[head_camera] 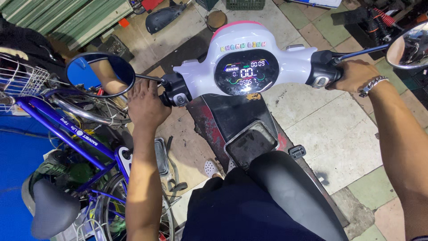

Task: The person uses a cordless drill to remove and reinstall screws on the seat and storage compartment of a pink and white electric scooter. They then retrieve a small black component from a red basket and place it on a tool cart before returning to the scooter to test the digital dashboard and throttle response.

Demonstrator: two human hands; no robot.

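Observation:
I sit astride a scooter with a white and pink headlight cowl (249, 40) and a lit round digital display (246, 72). My left hand (145, 105) is closed around the left handlebar grip, next to its black switch block (176, 91). My right hand (354, 75), with a metal bracelet on the wrist, grips the right handlebar grip beside its black switch block (321, 71). A round mirror (100, 73) stands on the left stalk and another mirror (408, 44) on the right. The black seat (290, 192) runs under my dark shorts.
A blue bicycle (67, 134) with a black saddle (51, 207) and wire basket (20, 80) leans close on the left. Tiled floor (339, 134) lies to the right. Loose scooter parts, a green shutter (67, 18) and a crate lie ahead.

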